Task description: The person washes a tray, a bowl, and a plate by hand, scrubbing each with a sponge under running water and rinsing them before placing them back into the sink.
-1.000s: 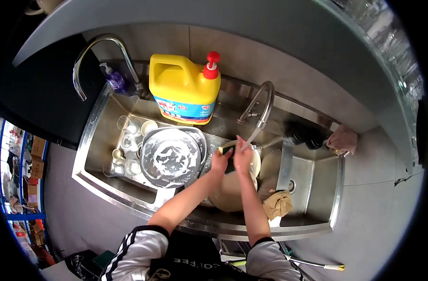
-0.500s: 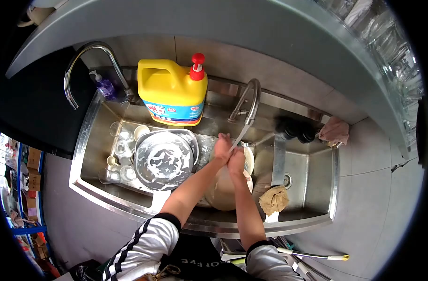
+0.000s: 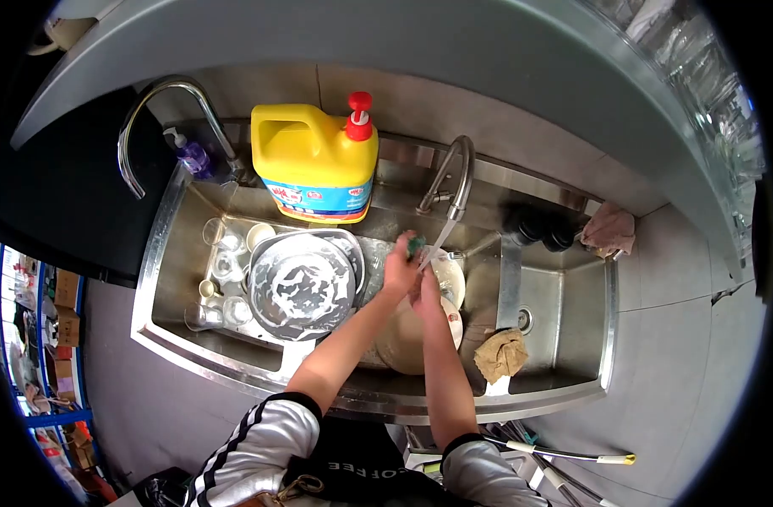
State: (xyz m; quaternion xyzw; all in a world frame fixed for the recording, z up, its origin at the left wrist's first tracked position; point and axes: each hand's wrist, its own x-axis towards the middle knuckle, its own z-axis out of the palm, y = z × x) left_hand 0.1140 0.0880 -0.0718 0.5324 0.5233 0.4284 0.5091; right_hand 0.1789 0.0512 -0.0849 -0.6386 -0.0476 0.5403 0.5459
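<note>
My left hand [image 3: 399, 270] is closed around a small dark-green piece that looks like a scouring pad [image 3: 416, 246], beside the water stream. Right by it, my right hand [image 3: 427, 291] is under the running water from the curved faucet [image 3: 461, 182]. Its fingers are partly hidden and blurred. Below my hands, pale plates [image 3: 452, 281] and a wide beige round dish [image 3: 401, 342] lie in the sink [image 3: 335, 406]. To the left sits a grey basin [image 3: 259, 291] with white foam in it.
Glass cups [image 3: 203, 317] and a small cream cup [image 3: 259, 235] stand at the sink's left. A yellow detergent jug [image 3: 314, 156] rises behind the basin. A brown cloth [image 3: 500, 355] hangs on the divider, and a pink cloth [image 3: 608, 230] is at the right corner. A grey shelf [image 3: 386, 55] overhangs.
My hands were pressed together under the stream. They have moved slightly apart, my left hand up and left of the water, and the green pad now shows in it.
</note>
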